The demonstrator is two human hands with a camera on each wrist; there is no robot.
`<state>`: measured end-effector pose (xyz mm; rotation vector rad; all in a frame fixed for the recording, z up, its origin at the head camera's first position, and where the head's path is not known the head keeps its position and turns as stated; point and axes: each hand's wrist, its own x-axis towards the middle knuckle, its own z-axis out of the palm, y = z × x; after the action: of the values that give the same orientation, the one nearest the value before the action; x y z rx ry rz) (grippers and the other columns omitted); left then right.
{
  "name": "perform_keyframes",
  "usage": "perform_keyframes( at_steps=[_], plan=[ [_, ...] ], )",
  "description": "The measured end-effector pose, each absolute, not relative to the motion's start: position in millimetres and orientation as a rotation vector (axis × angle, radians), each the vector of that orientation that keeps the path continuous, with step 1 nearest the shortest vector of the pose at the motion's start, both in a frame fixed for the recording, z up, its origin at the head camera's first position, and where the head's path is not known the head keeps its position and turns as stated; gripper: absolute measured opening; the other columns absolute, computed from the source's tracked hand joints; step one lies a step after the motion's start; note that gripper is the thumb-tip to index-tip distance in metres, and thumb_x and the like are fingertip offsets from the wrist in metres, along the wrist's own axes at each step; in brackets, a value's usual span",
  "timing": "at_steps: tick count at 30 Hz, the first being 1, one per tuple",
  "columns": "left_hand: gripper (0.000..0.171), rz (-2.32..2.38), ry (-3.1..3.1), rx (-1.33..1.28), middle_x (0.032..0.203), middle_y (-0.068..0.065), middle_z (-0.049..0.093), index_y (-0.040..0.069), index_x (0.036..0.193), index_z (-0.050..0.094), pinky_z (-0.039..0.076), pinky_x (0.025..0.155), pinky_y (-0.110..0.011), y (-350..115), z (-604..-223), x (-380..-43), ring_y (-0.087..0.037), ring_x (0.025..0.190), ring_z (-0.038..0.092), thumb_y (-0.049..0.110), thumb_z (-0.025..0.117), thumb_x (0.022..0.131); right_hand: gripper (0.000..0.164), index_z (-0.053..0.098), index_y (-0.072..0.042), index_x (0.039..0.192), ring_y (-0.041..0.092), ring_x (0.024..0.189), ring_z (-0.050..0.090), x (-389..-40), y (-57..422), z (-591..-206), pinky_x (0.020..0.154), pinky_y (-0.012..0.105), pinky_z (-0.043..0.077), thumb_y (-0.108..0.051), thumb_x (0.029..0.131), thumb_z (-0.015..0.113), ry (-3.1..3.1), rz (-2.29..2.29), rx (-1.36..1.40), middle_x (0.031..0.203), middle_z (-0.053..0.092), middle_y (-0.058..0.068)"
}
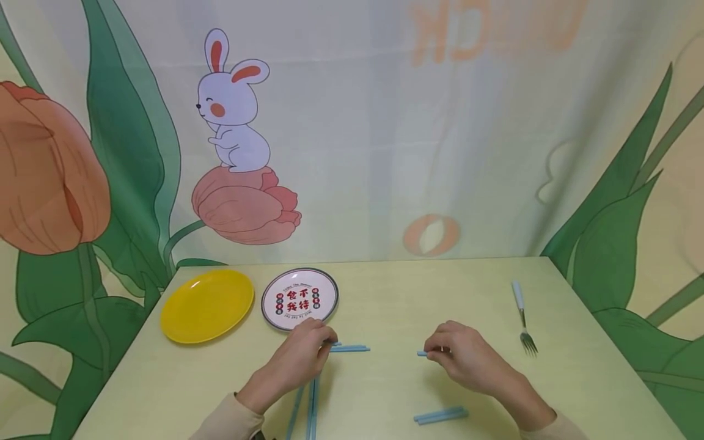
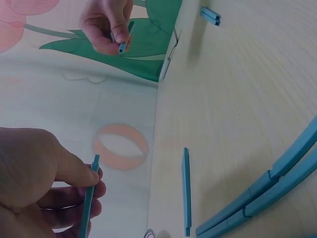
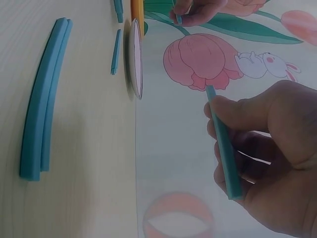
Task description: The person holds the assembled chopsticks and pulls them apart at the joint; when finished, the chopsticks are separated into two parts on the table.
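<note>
My left hand point(image 1: 297, 357) pinches a slim blue chopstick section point(image 2: 88, 206) between thumb and fingers; a narrower peg shows at its end. Across the table, my right hand point(image 1: 464, 357) holds another blue chopstick section point(image 3: 225, 148), thumb along its upper part. Both hands are raised over the table, with the two sections apart. Beneath the left hand lies a blue section point(image 1: 354, 349) on the tabletop. Long blue chopsticks point(image 1: 316, 409), with joints along their length, extend toward the front edge. Below the right hand, two short sections point(image 1: 440, 417) rest side by side.
A yellow plate point(image 1: 208, 307) sits at the back left. Beside it is a white dark-rimmed plate point(image 1: 299, 278) with printed characters, partly behind the left hand. A fork point(image 1: 522, 311) with a pale handle lies at the right. A printed curtain point(image 1: 352, 153) hangs behind the table.
</note>
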<state>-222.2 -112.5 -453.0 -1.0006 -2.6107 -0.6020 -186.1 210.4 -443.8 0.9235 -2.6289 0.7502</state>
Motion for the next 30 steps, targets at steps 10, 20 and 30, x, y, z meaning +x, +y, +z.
perform_keyframes(
  at_steps=[10,20,30],
  plan=[
    [0.009,-0.628,-2.646,-0.993,0.082,0.003,0.066,0.008,0.087,0.073,0.048,0.072,-0.026,-109.7,-452.3,-222.5,-0.013,0.077,0.055,0.001,0.071,0.082,0.012,0.073,-0.02,0.083,-0.001,0.075,0.049,-184.2,213.8,-444.4,0.062,0.017,0.047,-0.008,0.081,0.076,-2.686,0.766,0.917,0.082,0.063,-0.015],
    [0.009,-0.644,-2.674,-0.99,0.084,0.002,0.067,0.009,0.089,0.074,0.049,0.073,-0.026,-108.0,-453.1,-223.3,-0.012,0.079,0.055,0.002,0.07,0.084,0.015,0.072,-0.022,0.083,-0.001,0.075,0.05,-180.4,214.8,-445.5,0.062,0.017,0.046,-0.008,0.08,0.077,-2.684,0.756,0.91,0.081,0.062,-0.016],
    [0.008,-0.663,-2.67,-1.009,0.086,0.0,0.068,0.009,0.09,0.074,0.049,0.073,-0.025,-105.4,-453.5,-226.0,-0.011,0.08,0.055,0.005,0.07,0.085,0.015,0.073,-0.024,0.083,-0.001,0.075,0.051,-179.8,218.1,-448.7,0.063,0.017,0.046,-0.01,0.081,0.077,-2.69,0.767,0.919,0.082,0.062,-0.019]
  ],
)
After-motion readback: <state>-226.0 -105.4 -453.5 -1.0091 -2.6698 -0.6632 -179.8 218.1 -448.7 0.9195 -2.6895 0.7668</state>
